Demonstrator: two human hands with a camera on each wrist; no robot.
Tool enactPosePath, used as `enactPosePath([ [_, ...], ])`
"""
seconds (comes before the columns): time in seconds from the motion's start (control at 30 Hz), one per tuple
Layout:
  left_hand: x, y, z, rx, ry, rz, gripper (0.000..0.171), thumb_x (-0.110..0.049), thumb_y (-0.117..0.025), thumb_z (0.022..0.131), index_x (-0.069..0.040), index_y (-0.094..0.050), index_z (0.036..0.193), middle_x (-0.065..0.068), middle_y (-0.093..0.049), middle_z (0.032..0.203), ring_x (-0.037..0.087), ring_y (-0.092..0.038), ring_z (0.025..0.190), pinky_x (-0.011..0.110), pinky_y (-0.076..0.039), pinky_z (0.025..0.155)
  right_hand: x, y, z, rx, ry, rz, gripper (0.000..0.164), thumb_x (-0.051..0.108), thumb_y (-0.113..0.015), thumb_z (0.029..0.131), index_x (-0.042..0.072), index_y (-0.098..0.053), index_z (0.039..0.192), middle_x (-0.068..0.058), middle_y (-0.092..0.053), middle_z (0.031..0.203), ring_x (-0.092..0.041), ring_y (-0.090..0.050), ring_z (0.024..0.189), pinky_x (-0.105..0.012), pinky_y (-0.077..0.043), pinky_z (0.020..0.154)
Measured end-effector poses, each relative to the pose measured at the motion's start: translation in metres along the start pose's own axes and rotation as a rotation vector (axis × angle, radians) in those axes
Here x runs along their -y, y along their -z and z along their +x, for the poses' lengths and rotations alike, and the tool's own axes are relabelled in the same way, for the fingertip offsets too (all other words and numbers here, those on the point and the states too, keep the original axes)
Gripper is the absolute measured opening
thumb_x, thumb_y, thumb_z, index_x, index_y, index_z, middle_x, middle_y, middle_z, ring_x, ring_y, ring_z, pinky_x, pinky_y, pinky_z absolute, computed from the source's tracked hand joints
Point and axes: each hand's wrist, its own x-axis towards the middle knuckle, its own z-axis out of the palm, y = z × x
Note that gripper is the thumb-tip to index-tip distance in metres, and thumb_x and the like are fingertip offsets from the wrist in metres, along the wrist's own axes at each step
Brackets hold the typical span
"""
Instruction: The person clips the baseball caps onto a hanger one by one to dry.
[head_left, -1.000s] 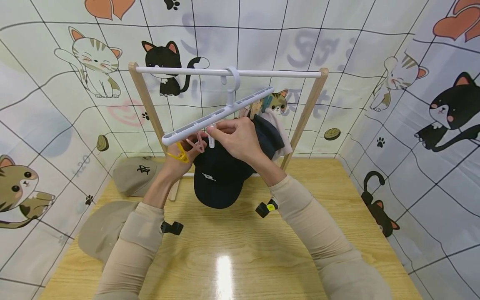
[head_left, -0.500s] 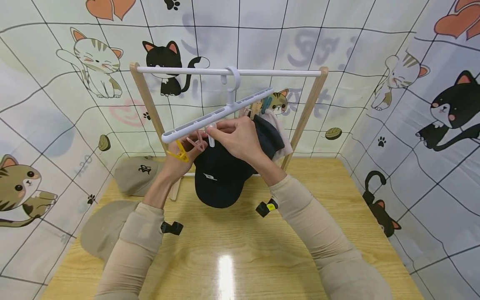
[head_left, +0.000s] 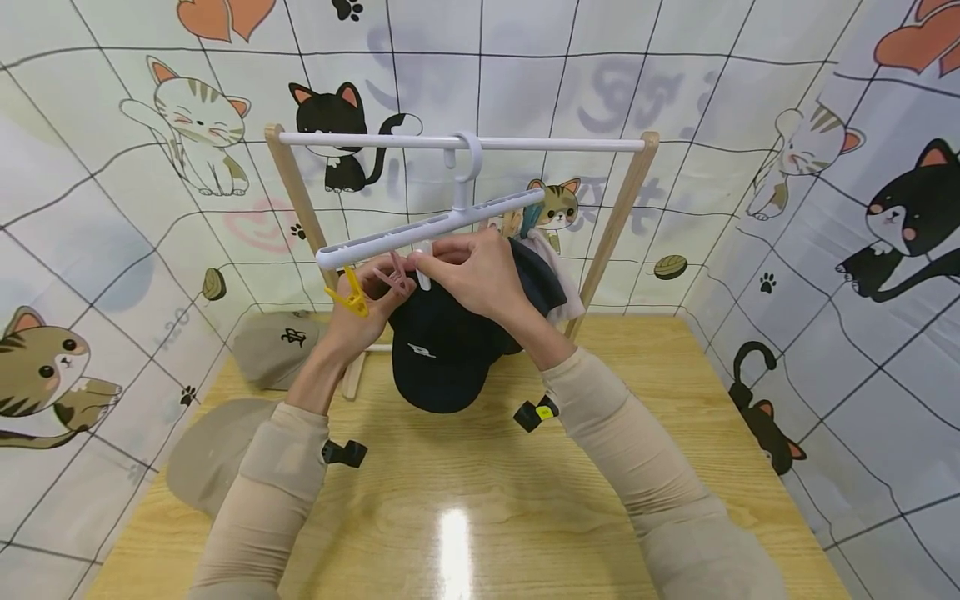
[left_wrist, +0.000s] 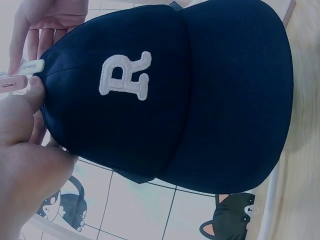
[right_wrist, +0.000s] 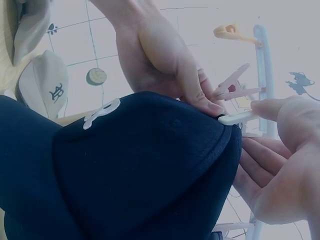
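Observation:
A dark navy baseball cap (head_left: 442, 354) with a white letter R hangs below the tilted white hanger (head_left: 427, 229), brim downward. My left hand (head_left: 360, 312) pinches the top edge of the cap's crown, thumb in front, as the right wrist view shows. My right hand (head_left: 480, 275) grips a white clothespin (right_wrist: 237, 118) between thumb and fingers, its tip at that same crown edge. Beside it on the hanger are a pink clothespin (head_left: 396, 273), against my left hand, and a yellow clothespin (head_left: 351, 296). My right fingers are partly hidden behind the cap.
The hanger hooks over the white bar (head_left: 360, 141) of a wooden-legged rack. Behind my right hand hang another dark cap (head_left: 546, 275) and a pale pink cloth (head_left: 567, 287). Two beige caps lie at the left on the wooden table (head_left: 525, 500), the rear one (head_left: 273, 350) lettered.
The hanger has tipped closer to level: its left end is higher, its right end lower. The yellow clothespin has swung to the left. Both hands keep their hold on cap and white clothespin.

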Motion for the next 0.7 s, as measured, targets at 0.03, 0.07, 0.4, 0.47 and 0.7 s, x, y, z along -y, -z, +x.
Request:
enactPosePath([
  [0.03,-0.0005,0.0002,0.0,0.003,0.003,-0.005,0.027,-0.01,-0.078,0.107,-0.004,-0.077,0.134,-0.017,-0.077,0.121,0.009,-0.069,0.112,0.016,-0.056,0.1,0.0007,0.0004,-0.0002,0.003,0.001,0.0,0.023,0.032,-0.089,0.1,0.01,-0.091,0.105,-0.008,-0.089,0.097,-0.02,-0.086,0.097,-0.028,-0.054,0.079],
  [0.07,-0.0008,0.0004,-0.0002,0.004,0.006,-0.007,0.028,-0.01,-0.078,0.107,-0.004,-0.077,0.135,-0.017,-0.077,0.122,0.009,-0.07,0.113,0.016,-0.056,0.102,0.0013,0.0009,-0.0004,0.004,0.001,-0.002,0.022,0.032,-0.089,0.1,0.01,-0.091,0.105,-0.007,-0.089,0.097,-0.019,-0.086,0.097,-0.028,-0.053,0.079],
  [0.4,-0.004,0.0016,-0.0025,-0.003,0.044,-0.053,0.027,-0.01,-0.075,0.109,-0.007,-0.077,0.136,-0.014,-0.078,0.125,0.011,-0.07,0.122,0.02,-0.056,0.105,0.0051,0.0011,-0.0019,0.015,0.026,-0.014,0.021,0.03,-0.085,0.103,0.011,-0.091,0.109,-0.006,-0.089,0.096,-0.017,-0.082,0.092,-0.029,-0.054,0.075],
  [0.47,-0.0042,0.0018,-0.0026,-0.01,0.055,-0.064,0.026,-0.011,-0.074,0.11,-0.011,-0.078,0.135,-0.01,-0.079,0.129,0.011,-0.07,0.126,0.022,-0.055,0.109,0.0061,0.0006,-0.0025,0.018,0.036,-0.017,0.021,0.029,-0.084,0.103,0.011,-0.09,0.11,-0.007,-0.088,0.096,-0.018,-0.082,0.091,-0.029,-0.055,0.076],
  [0.7,-0.0092,0.004,-0.0035,-0.021,0.089,-0.053,0.024,-0.018,-0.075,0.111,-0.012,-0.078,0.134,-0.001,-0.075,0.14,0.012,-0.067,0.137,0.032,-0.05,0.123,0.0099,0.0,-0.0039,0.037,0.054,-0.007,0.023,0.029,-0.084,0.104,0.011,-0.089,0.117,-0.006,-0.089,0.108,-0.018,-0.086,0.099,-0.031,-0.063,0.084],
])
